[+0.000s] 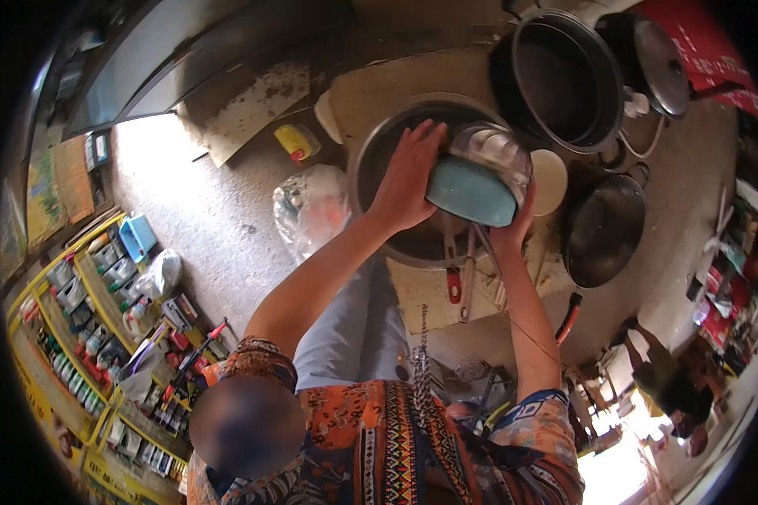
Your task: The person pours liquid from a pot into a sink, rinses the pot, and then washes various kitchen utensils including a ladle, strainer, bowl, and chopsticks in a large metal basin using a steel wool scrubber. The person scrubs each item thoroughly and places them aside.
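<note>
Above a large round metal basin (360, 160), my left hand (406, 178) presses flat-fingered against the left side of a teal rounded container (472, 192). My right hand (515, 225) grips the right end of that container; some of its fingers are hidden behind it. A shiny fluted bowl-like piece (493, 150) shows against the container's far side, and I cannot tell whether the two are joined. A utensil with a red handle (454, 286) and another with a pale handle (466, 305) lean over the basin's near rim.
A big dark pot (564, 80), a lidded pot (659, 67) and a dark wok-like pan (606, 231) stand to the right. A pale round lid or plate (548, 182) is beside the basin. Left are a clear plastic bag (310, 206), a yellow bottle (296, 141) and yellow shelves (93, 307).
</note>
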### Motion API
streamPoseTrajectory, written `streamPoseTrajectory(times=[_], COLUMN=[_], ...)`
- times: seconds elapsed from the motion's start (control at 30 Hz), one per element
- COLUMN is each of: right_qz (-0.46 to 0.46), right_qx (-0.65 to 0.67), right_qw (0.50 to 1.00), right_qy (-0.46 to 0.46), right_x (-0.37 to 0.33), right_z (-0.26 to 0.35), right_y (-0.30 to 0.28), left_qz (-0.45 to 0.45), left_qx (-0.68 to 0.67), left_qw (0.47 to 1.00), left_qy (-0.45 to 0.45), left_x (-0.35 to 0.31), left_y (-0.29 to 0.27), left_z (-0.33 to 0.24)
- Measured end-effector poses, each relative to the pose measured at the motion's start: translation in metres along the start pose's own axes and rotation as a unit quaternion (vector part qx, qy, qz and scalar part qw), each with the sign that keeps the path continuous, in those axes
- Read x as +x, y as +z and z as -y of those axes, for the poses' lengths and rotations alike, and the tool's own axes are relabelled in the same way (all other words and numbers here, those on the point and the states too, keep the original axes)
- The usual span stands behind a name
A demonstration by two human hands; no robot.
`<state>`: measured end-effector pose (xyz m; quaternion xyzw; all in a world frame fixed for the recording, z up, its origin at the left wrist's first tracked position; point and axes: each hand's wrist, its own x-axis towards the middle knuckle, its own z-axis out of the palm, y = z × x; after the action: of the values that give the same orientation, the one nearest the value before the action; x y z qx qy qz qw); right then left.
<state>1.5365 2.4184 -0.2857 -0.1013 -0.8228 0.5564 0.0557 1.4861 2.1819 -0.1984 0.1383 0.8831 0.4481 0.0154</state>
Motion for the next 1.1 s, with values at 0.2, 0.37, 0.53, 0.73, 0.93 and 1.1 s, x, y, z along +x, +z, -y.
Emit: streamPoseTrajectory(times=[0.2, 0.37, 0.53, 0.73, 0.93, 1.1], right_qz=[-0.02, 0.0, -0.003, -0.05, -0.003, 0.065], right_qx=[0.237, 0.272, 0.33, 0.393, 0.443, 0.139], right_qw=[0.907, 0.877, 0.828, 0.776, 0.771, 0.936], right_qy=[0.347, 0.396, 0.453, 0.491, 0.458, 0.316], right_x=[0.011, 0.018, 0.027, 0.028, 0.016, -0.044], right_z=[0.077, 0.056, 0.031, 0.012, 0.023, 0.001], right_y=[-0.068, -0.121, -0.135, -0.125, -0.12, -0.124], left_qz=[0.046, 0.011, -0.053, -0.034, -0.015, -0.005], left_qx=[-0.149, -0.164, -0.15, -0.105, -0.104, -0.086], left_qw=[0.986, 0.97, 0.944, 0.943, 0.941, 0.936], left_qy=[-0.054, -0.18, -0.289, -0.313, -0.321, -0.342], left_x=[0.007, -0.018, -0.075, -0.107, -0.119, -0.129], left_y=[0.019, 0.044, 0.057, 0.052, 0.046, 0.046], left_z=[-0.061, -0.062, -0.018, -0.001, -0.001, 0.003])
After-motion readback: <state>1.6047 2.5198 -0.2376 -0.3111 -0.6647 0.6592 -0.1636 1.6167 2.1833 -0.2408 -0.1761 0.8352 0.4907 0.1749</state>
